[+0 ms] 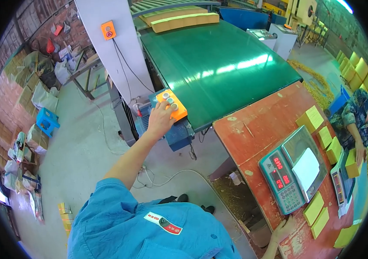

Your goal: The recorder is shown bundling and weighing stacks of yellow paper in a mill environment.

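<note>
- Orange in casing: control box [179, 112], mounted on top of the blue motor housing [179, 137] at the near left corner of the green conveyor belt [218, 64]; presumably sited there for use from a standing position beside the belt.
- Left hand [161, 121] laid over the control box, fingers extended to its round buttons [174, 106]; not closed around the casing, a hold judged suited to light touch rather than grip. Cannot tell pressed from merely touched.
- Hands well apart: right hand [282, 229] low at the near edge of the red worktop [244, 125], just beside the digital scale [288, 199]. Probably a steadying rest; cannot tell whether clasped on the edge.
- Keypad and lit display of the scale on the side nearer the body, presumably for easy reading and keying; white sheets [308, 172] lying on the metal pan.
- Yellow stacks [311, 118] lined up along the scale's far side; two yellow bundles [314, 208] side by side near the keypad end. Judged set off the pan yet within reach.
- Co-worker's hand [360, 152] at another yellow block [351, 166], across the worktop.
- Second orange box [109, 30], with red button, fixed high on the pale post [128, 77]; likely for ready sight.
</note>
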### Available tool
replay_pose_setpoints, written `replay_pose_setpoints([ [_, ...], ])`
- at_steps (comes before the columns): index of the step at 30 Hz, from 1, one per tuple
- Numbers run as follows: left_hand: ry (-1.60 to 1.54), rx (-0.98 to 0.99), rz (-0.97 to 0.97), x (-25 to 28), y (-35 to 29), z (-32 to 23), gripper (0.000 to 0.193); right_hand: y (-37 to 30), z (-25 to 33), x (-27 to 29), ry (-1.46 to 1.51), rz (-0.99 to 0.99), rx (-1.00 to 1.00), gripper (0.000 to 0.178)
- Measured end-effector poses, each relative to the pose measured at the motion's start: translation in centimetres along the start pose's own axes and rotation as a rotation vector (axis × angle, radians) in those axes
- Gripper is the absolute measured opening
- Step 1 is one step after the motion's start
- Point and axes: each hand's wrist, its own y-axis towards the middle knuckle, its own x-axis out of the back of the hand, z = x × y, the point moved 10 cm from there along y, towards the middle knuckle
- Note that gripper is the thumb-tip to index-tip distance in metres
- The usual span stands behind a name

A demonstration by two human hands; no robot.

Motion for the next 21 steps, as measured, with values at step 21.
replay_pose_setpoints([
  [21,-0.037,0.013,0.163,-2.7,1.1,2.8,0.049,-0.1,0.2,0.3,-0.001,0.007,-0.049,0.04],
])
